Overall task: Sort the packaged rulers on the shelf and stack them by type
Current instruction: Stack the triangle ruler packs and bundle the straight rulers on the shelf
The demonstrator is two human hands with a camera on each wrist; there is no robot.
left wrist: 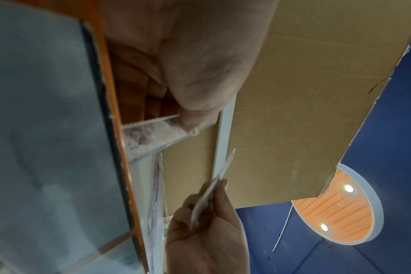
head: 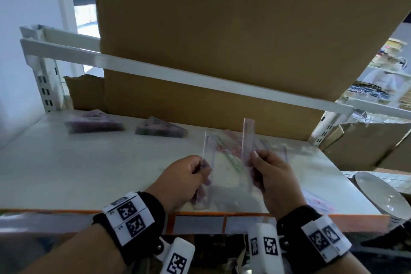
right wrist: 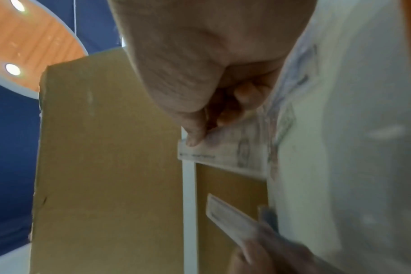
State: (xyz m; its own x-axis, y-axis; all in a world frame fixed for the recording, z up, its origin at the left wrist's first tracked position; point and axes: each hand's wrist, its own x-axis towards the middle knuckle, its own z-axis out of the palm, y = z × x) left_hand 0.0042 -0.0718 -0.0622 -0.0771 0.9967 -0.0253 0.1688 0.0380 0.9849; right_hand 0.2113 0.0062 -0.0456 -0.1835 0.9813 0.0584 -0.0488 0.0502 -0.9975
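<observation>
My left hand [head: 201, 167] pinches one clear straight ruler [head: 208, 151] in its sleeve, held upright above the white shelf [head: 89, 167]. To its right, my right hand [head: 253, 160] pinches a second straight ruler [head: 247, 133] that stands a little higher. In the left wrist view the thumb of my left hand [left wrist: 185, 122] presses on its straight ruler [left wrist: 150, 133]. My right hand [right wrist: 200, 137] grips its ruler [right wrist: 223, 153] near one end. Several loose packaged rulers [head: 231, 151] lie on the shelf under both hands. Two stacks of triangular rulers [head: 93, 122] [head: 160, 129] sit at the back left.
A large cardboard box [head: 222, 29] fills the back of the shelf behind a white rail [head: 178, 75]. More packaged rulers [head: 318, 202] lie at the shelf's right front. A white plate [head: 382, 196] sits beyond the right edge. The shelf front has an orange strip [head: 244, 214].
</observation>
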